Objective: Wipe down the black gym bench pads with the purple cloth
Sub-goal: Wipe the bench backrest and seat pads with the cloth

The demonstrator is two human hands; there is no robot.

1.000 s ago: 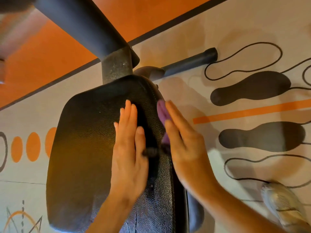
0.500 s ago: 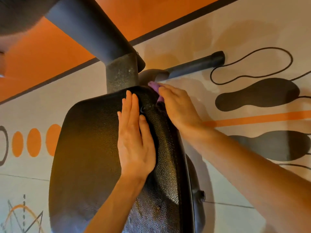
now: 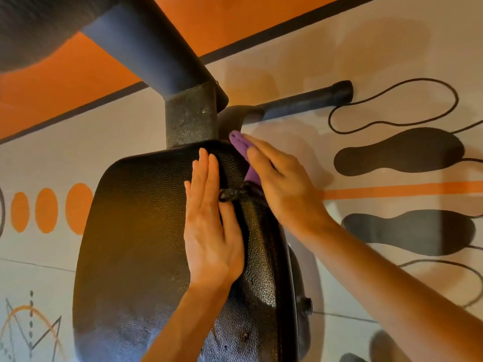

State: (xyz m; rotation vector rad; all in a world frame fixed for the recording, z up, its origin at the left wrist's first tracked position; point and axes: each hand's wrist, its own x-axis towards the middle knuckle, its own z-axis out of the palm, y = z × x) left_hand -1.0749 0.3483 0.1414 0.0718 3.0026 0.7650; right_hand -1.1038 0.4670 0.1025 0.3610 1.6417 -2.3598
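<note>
The pad [image 3: 146, 231] is steadied by the flat left hand [image 3: 211, 231]; the cloth [image 3: 244, 152], pressed by the flat right hand [image 3: 282, 184] at the pad's edge, could be snagged on its torn seam [image 3: 231, 194].

Gym interior. A black textured bench pad [image 3: 146, 231] on a dark metal frame post [image 3: 190, 118] stands over a printed floor [image 3: 392, 48] bearing footprint outlines [image 3: 400, 152], orange dots [image 3: 47, 210] and an orange band [image 3: 78, 74].

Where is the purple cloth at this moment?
In the head view, the purple cloth lies under the right hand, against the upper right edge of the black pad, just below the metal post.
</note>
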